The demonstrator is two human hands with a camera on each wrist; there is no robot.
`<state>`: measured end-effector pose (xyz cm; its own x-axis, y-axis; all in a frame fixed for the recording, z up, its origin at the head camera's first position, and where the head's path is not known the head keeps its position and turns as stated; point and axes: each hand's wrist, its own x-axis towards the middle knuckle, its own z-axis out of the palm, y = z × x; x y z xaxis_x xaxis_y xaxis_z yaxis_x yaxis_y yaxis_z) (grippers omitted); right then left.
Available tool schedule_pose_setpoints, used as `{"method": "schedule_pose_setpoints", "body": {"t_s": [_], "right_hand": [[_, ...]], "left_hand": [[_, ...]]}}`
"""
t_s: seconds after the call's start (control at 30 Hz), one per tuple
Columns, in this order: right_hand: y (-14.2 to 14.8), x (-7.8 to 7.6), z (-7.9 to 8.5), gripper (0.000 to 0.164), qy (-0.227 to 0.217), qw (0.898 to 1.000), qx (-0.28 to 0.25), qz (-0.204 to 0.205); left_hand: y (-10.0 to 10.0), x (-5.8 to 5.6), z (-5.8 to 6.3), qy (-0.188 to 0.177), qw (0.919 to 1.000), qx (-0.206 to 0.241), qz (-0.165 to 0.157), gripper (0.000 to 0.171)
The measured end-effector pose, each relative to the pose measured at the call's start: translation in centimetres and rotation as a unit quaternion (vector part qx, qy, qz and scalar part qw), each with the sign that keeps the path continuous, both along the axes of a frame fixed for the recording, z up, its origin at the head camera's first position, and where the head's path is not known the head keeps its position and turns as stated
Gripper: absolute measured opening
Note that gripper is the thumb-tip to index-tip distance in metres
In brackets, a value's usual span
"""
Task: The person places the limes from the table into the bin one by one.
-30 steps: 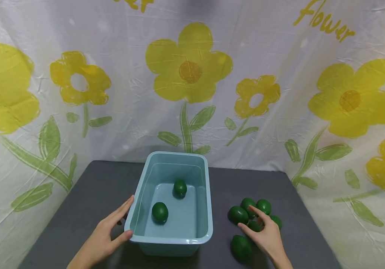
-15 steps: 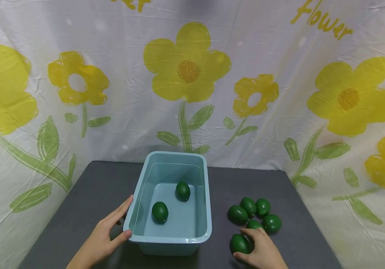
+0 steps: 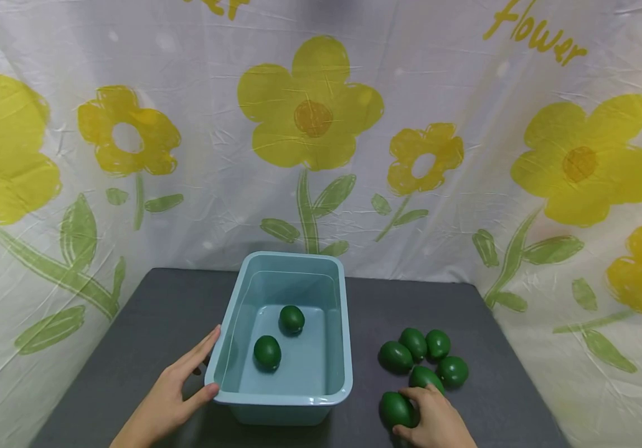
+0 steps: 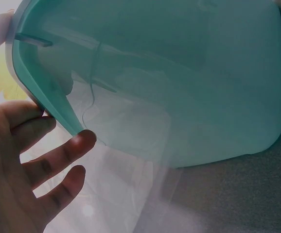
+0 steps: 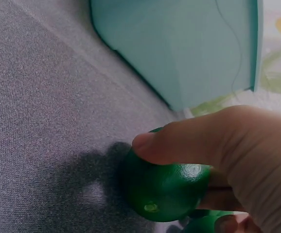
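In the head view a pale blue plastic tub (image 3: 223, 348) holds two dark green limes, one lime (image 3: 267, 353) nearer the front and another lime (image 3: 291, 319) behind it. My left hand (image 3: 172, 392) touches the tub's near left corner with spread, fairly straight fingers; in the left wrist view a fingertip (image 4: 84, 138) lies by the rim. Right of the tub, my right hand (image 3: 435, 418) holds the nearest lime (image 5: 162, 191) between thumb and fingers, close over the cloth. Just behind it lies another lime (image 3: 424, 377).
Several more limes, among them one lime (image 3: 396, 357) and one lime (image 3: 453, 371), lie in a loose cluster beyond my right hand. A dark grey cloth (image 3: 186, 298) covers the table. A white curtain (image 3: 208, 155) with yellow flowers hangs around the back and sides.
My right hand has moved from over the cluster toward the front and taken hold of the nearest lime. The rear lime in the tub has rolled. My left hand stays at the tub.
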<state>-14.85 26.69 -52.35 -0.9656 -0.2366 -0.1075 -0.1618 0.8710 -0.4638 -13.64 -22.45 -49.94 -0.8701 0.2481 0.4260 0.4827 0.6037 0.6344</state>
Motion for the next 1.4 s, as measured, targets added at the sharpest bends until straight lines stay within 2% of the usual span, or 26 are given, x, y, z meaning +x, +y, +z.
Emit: {"method": "schedule_pose_setpoints", "body": {"t_s": [0.17, 0.27, 0.43, 0.53, 0.63, 0.8, 0.93, 1.07, 1.2, 1.4], "right_hand": [[0.0, -0.1, -0.2, 0.062, 0.014, 1.0, -0.026, 0.006], [0.0, -0.1, -0.2, 0.062, 0.039, 0.998, -0.056, -0.003], [-0.6, -0.2, -0.2, 0.058, 0.056, 0.989, -0.117, -0.072], [-0.8, -0.3, -0.3, 0.055, 0.049, 0.98, -0.156, -0.118], [-0.8, -0.4, -0.4, 0.051, 0.039, 0.967, -0.206, -0.144], [-0.7, -0.6, 0.0, 0.052, -0.001, 0.934, -0.312, -0.177], [-0.7, -0.8, 0.5, 0.06, -0.025, 0.914, -0.342, -0.215], [-0.7, -1.2, 0.8, 0.067, -0.024, 0.905, -0.349, -0.242], [-1.0, -1.7, 1.1, 0.067, 0.006, 0.9, -0.351, -0.259], [-2.1, -2.7, 1.7, 0.063, 0.046, 0.887, -0.378, -0.261]], "left_hand": [[0.0, 0.0, 0.0, -0.003, 1.0, 0.0, 0.002, 0.083], [0.1, 0.0, -0.1, -0.004, 1.0, -0.001, 0.006, 0.083], [0.0, 0.0, 0.0, -0.004, 1.0, -0.001, 0.008, 0.084], [0.1, 0.0, 0.0, -0.007, 0.9999, 0.0, 0.007, 0.084], [0.1, 0.0, 0.1, -0.008, 0.9999, 0.0, 0.006, 0.084], [0.1, 0.0, 0.1, -0.008, 1.0, -0.001, 0.006, 0.084], [0.0, 0.0, -0.1, -0.005, 1.0, -0.002, 0.006, 0.084], [0.1, -0.2, -0.3, -0.002, 1.0, 0.003, 0.0, 0.084], [0.1, -0.3, -0.4, -0.001, 1.0, 0.006, -0.005, 0.083], [0.2, -0.1, -0.2, 0.008, 1.0, 0.003, -0.002, 0.084]]}}
